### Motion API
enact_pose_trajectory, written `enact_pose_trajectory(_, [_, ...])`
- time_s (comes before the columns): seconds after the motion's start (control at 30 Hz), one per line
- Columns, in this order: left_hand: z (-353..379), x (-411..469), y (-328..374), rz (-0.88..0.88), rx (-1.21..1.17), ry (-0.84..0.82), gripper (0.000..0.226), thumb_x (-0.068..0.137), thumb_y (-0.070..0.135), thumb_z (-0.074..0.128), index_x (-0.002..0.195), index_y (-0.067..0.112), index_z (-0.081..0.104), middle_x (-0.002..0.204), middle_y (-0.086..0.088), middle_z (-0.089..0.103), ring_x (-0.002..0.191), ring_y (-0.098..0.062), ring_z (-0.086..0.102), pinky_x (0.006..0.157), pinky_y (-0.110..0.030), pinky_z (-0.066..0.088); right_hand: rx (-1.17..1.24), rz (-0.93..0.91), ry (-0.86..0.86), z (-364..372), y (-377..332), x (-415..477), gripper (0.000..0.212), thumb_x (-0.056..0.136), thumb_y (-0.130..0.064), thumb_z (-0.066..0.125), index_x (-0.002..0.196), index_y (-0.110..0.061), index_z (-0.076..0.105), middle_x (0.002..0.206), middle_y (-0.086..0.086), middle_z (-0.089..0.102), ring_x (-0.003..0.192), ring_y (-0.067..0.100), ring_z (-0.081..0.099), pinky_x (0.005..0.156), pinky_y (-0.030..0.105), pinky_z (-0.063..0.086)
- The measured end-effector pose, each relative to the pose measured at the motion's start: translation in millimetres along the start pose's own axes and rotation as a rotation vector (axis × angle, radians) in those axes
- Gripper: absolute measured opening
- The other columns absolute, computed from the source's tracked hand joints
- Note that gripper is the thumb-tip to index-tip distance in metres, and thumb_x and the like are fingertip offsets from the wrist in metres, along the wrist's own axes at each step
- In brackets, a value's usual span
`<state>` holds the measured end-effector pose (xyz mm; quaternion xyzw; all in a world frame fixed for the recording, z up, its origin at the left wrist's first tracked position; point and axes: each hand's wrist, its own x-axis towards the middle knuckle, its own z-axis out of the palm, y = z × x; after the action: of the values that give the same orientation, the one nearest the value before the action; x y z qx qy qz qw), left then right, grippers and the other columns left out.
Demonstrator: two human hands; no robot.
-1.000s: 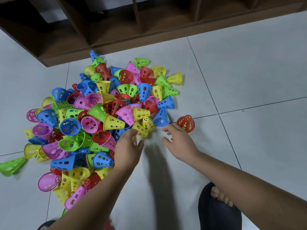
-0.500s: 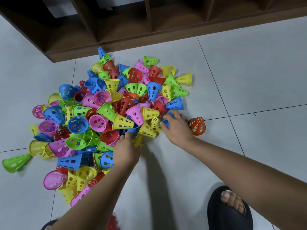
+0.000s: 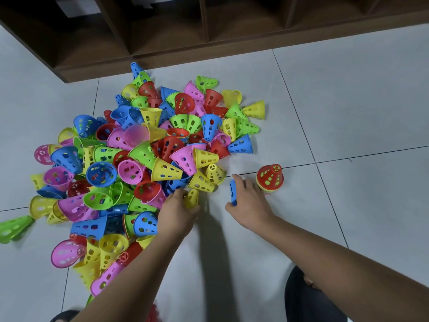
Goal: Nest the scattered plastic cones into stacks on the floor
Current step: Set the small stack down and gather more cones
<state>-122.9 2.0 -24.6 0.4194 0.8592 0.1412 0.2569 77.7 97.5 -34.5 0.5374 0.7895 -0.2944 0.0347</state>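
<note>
Many cones: a loose pile (image 3: pixel 148 159) of perforated plastic cones in red, yellow, green, blue and pink lies on the pale tiled floor (image 3: pixel 348 112), with the cones tipped every way.
Left hand (image 3: pixel 176 212): at the near edge of the pile, back of the hand upward. Its grip is curled round a yellow cone (image 3: pixel 192 198) that lies against the pile's edge.
Right hand (image 3: pixel 249 203): just right of the pile's near edge. Its grip is closed on a blue cone (image 3: pixel 233 191), pinched between thumb and fingers, with only part of the cone showing.
Stack (image 3: pixel 269 178): right of the pile and apart from it, standing upright with the wide end down. A red cone is on top and green shows through its holes. It is just beside the right hand's fingers, but I cannot tell whether they touch.
Green cone (image 3: pixel 14 227): left of the pile and apart from it, on its side.
Shelf unit (image 3: pixel 209 52): dark wood, beyond the pile's far side.
Slipper (image 3: pixel 299 298): dark, nearer than the pile and off to its right, partly under the right forearm.
</note>
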Motion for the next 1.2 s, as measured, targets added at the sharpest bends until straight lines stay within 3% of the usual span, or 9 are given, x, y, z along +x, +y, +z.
enact_pose_trajectory(0.17, [-7,-12,17,0.072,-0.232,0.013,0.043,0.086,0.037,0.084,0.123,0.026,0.066,0.103,0.013,0.069,0.091,-0.005,0.065,0.073,-0.027,0.054,0.218,0.026,-0.088,-25,-7,-21,0.096,0.083,-0.038,0.074,0.162,-0.025,0.022,0.143,0.008,0.047,0.134,0.030,0.049,0.103,0.043,0.049])
enact_pose_trajectory(0.23, [-13,-17,28,0.084,-0.349,0.039,0.040,0.088,0.038,0.084,0.123,0.030,0.066,0.106,0.016,0.071,0.096,0.000,0.065,0.079,-0.025,0.055,0.303,-0.010,0.021,-43,-8,-28,0.094,0.080,-0.034,0.075,0.161,-0.027,0.028,0.144,0.001,0.047,0.132,0.022,0.050,0.100,0.038,0.050])
enact_pose_trajectory(0.4, [-23,-26,66,0.107,-0.602,0.093,0.035,0.093,0.034,0.083,0.122,0.035,0.062,0.113,0.020,0.073,0.105,0.005,0.065,0.084,-0.021,0.052,0.528,-0.072,0.421,-89,-1,-39,0.071,0.080,-0.022,0.081,0.146,-0.025,0.054,0.124,-0.010,0.059,0.107,0.003,0.056,0.086,0.002,0.038])
enact_pose_trajectory(0.57, [-18,-23,107,0.140,-0.661,0.074,0.041,0.091,0.036,0.085,0.123,0.035,0.060,0.112,0.020,0.070,0.102,0.002,0.066,0.089,-0.029,0.058,0.594,-0.036,0.546,-108,18,-35,0.052,0.086,-0.028,0.081,0.132,-0.039,0.061,0.116,-0.025,0.059,0.113,0.011,0.056,0.095,0.024,0.043])
enact_pose_trajectory(0.77, [-19,-19,160,0.195,-0.807,0.085,0.040,0.090,0.031,0.087,0.120,0.032,0.060,0.107,0.032,0.068,0.100,0.007,0.067,0.085,-0.017,0.055,0.661,0.012,0.503,-98,40,-28,0.053,0.086,-0.026,0.081,0.133,-0.039,0.060,0.127,-0.016,0.063,0.125,0.008,0.057,0.095,0.007,0.041])
enact_pose_trajectory(0.9, [-12,-17,184,0.254,-0.834,0.092,0.045,0.088,0.034,0.088,0.121,0.031,0.059,0.113,0.015,0.073,0.107,-0.006,0.071,0.096,-0.035,0.059,0.609,0.030,0.456,-84,51,-33,0.057,0.083,-0.021,0.076,0.134,-0.039,0.058,0.132,-0.016,0.065,0.130,0.015,0.055,0.109,0.031,0.045])
enact_pose_trajectory(1.0, [0,-18,194,0.285,-0.823,0.044,0.048,0.086,0.035,0.089,0.122,0.031,0.058,0.116,0.012,0.073,0.108,-0.009,0.072,0.095,-0.043,0.061,0.613,0.028,0.496,-82,54,-45,0.060,0.084,-0.005,0.068,0.137,-0.030,0.058,0.136,-0.011,0.062,0.130,0.018,0.052,0.102,0.013,0.042])
enact_pose_trajectory(1.13, [16,-19,195,0.343,-0.711,-0.027,0.047,0.087,0.032,0.089,0.120,0.032,0.056,0.111,0.015,0.071,0.105,-0.003,0.069,0.094,-0.034,0.058,0.598,-0.004,0.662,-81,56,-60,0.055,0.083,-0.005,0.057,0.134,-0.025,0.057,0.131,-0.020,0.055,0.128,0.008,0.050,0.111,0.038,0.042])
enact_pose_trajectory(1.2, [23,-20,188,0.355,-0.636,-0.086,0.052,0.086,0.034,0.089,0.125,0.034,0.056,0.117,0.020,0.068,0.111,0.006,0.063,0.096,-0.021,0.052,0.587,-0.041,0.700,-81,55,-63,0.053,0.085,-0.004,0.058,0.134,-0.024,0.058,0.133,-0.018,0.054,0.131,0.006,0.048,0.113,0.041,0.041])
